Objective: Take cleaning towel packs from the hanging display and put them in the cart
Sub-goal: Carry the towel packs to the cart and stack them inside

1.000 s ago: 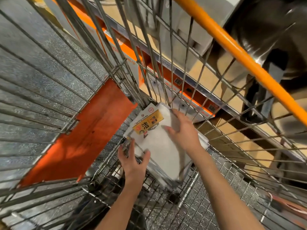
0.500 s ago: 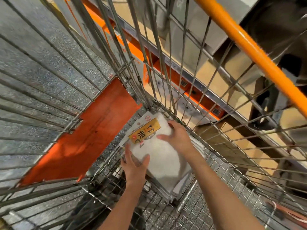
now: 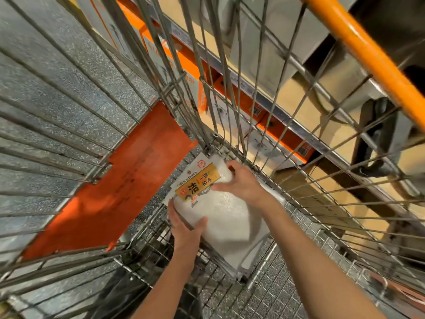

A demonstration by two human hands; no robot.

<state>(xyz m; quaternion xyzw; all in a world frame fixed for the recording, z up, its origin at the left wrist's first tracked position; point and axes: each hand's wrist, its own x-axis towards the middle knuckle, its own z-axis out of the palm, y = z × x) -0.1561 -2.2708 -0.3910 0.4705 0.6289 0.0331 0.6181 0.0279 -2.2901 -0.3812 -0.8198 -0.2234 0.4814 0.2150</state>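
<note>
Step in hand: setting a cleaning towel pack (image 3: 220,217) down in the cart (image 3: 287,282), on top of what looks like more packs stacked at the far corner of the basket floor.
Left hand (image 3: 185,229): at the pack's 7 o'clock edge, its grip curled round that edge, thumb on top.
Right hand (image 3: 241,184): at the pack's 1 o'clock end, its grip bent over the top beside the yellow label (image 3: 197,183); it reads as a hold, though blur hides the fingertips.
Next move, as I judge it: let go with both hands and draw them up clear of the wire sides.
Pack: soft white textured cloth in a flat, rectangular, slightly glossy wrapper, with a white card header.
Cart: thin steel wire, fine mesh floor, smooth orange handle bar (image 3: 368,54) at 2 o'clock.
Floor (image 3: 46,72): speckled grey, with an orange painted patch (image 3: 119,187) at 9 o'clock.
</note>
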